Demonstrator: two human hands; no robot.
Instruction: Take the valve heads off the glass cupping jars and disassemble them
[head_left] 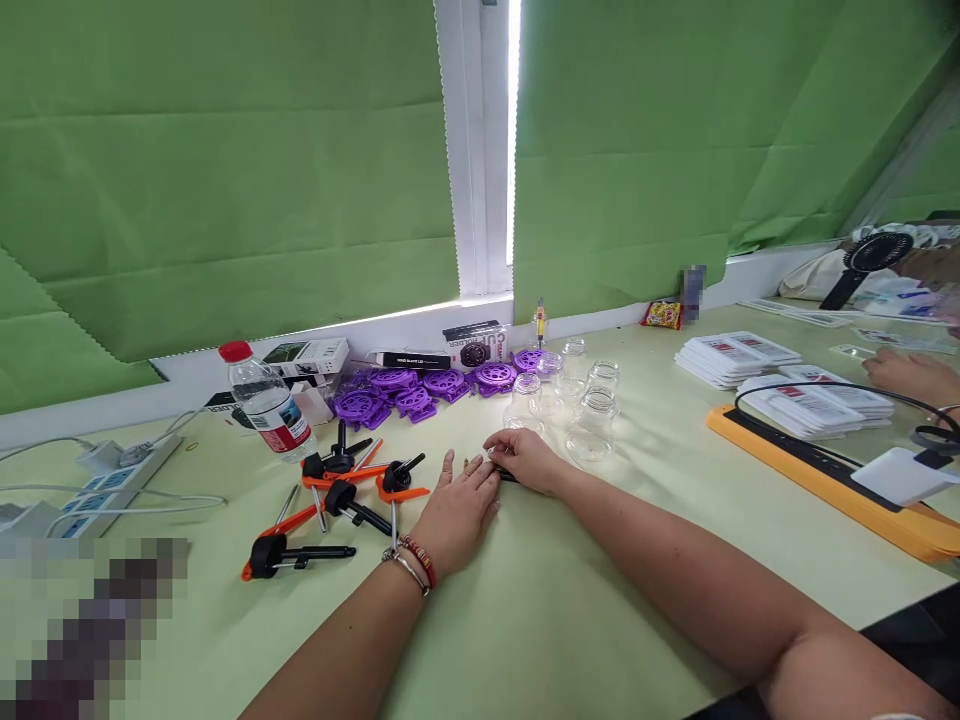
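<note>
My left hand (459, 508) lies low over the table with its fingers stretched forward and its thumb apart. My right hand (527, 460) meets its fingertips in a pinch around something small that I cannot make out. Under the two hands a slim black piece (508, 476) shows in part; the rest of it is hidden. To the left lie several black-and-orange plunger-like parts (349, 500) with metal rods. Just beyond my right hand stand several clear glass jars (591, 435).
Purple plastic parts (442, 383) are heaped at the back, before small boxes (480, 345). A red-capped water bottle (266, 405) and a power strip (124, 485) are at left. White packs (739, 358), an orange-and-black device (825, 485) and another person's hand (907, 380) are at right.
</note>
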